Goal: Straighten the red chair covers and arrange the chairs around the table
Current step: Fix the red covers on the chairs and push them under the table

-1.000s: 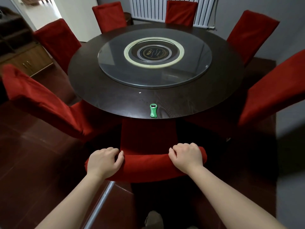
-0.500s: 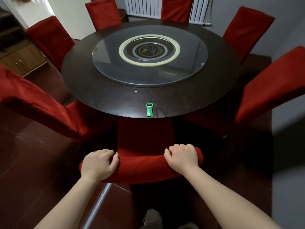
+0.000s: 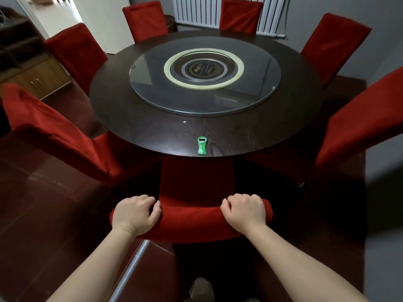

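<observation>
A round dark wooden table carries a glass turntable. Directly before me stands a chair in a red cover, its seat tucked under the table's near edge. My left hand grips the left end of its top rail and my right hand grips the right end, fingers curled over the cloth. Several more red-covered chairs ring the table: one at near left, one at near right, others at the far side.
A green bottle opener lies at the table's near edge. A wooden cabinet stands at the left, a white radiator on the back wall. The floor is dark red tile with a metal strip.
The view has shifted slightly; the table and chairs sit a little lower and to the right in frame. Both hands keep their grip on the chair's top rail.
</observation>
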`<state>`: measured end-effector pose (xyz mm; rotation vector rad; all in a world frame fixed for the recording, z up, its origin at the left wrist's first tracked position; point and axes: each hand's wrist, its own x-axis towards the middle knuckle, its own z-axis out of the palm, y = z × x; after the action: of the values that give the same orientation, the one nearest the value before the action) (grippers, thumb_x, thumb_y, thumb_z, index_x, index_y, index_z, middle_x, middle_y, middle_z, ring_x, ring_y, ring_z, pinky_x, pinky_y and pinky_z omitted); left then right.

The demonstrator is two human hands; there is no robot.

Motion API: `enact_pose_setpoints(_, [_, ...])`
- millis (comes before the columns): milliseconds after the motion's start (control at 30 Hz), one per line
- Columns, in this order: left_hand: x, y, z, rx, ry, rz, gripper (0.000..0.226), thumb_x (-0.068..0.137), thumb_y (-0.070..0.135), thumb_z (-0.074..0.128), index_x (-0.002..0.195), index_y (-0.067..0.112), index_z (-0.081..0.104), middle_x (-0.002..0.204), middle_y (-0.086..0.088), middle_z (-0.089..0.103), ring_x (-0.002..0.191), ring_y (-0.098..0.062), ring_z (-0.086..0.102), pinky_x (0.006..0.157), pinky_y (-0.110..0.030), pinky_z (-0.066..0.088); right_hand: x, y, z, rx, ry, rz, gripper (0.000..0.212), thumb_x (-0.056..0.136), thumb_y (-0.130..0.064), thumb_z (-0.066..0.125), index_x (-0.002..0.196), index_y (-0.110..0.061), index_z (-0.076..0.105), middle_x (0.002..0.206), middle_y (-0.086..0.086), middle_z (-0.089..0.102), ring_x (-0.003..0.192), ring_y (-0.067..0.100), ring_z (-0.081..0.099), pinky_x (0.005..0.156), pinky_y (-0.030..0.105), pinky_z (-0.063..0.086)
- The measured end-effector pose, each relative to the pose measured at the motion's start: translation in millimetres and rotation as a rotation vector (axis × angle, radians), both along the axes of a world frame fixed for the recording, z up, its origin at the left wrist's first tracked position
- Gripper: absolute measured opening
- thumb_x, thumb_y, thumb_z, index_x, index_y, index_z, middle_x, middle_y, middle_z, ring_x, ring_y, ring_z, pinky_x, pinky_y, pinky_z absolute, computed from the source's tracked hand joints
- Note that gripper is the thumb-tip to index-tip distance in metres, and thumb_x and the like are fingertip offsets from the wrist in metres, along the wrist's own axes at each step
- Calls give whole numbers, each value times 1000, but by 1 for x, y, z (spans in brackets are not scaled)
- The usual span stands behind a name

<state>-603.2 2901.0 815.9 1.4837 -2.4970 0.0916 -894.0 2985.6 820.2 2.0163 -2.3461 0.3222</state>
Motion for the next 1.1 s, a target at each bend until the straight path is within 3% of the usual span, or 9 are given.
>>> enact_pose_setpoints(100, [0,1,1,-28,-1,-3,47,87,44,36,53,18,55,51,2,50,46,-25,56,44,-28,38,1,2,-1,-10,3,-3,35,82,-28,65,50,-16,60,48,-1,55,46,24,56,54,33,43])
enact_pose_setpoints(533, [3,6,4,-43,38,-21,48,90,45,37,54,18,54,53,5,48,49,-20,54,45,-28,37,-1,7,-3,-15,6,51,40,90,-29,60,53,-15,58,50,-1,54,48,23,54,54,34,41])
enact_pose_setpoints(633, [2,5,6,-79,72,-114,42,91,42,44,59,17,57,58,5,48,52,-18,53,45,-28,37,-2,5,1,52,-30,23,40,93,-39,53,63,-15,66,63,0,63,62,25,62,62,35,43])
enact_pose_setpoints(767, [-24,-8,22,-72,117,-221,34,90,44,51,70,20,65,67,9,56,60,-15,56,49,-32,45,-12,-1,15,151,-171,-75,41,90,-58,44,86,-28,72,89,-10,69,84,14,65,71,29,48])
enact_pose_setpoints(933, [-110,-31,58,-92,149,-420,34,91,44,50,74,21,68,70,7,62,63,-21,58,55,-33,46,-65,5,35,46,-255,-115,41,87,-57,47,111,-32,69,108,-15,67,104,11,61,83,30,49])
enact_pose_setpoints(1100, [-217,-31,79,-221,288,-639,32,91,28,59,60,17,59,59,4,55,55,-20,53,52,-30,40,-155,24,42,100,-317,-218,48,88,-59,47,124,-31,62,127,-17,60,117,8,56,87,29,49])
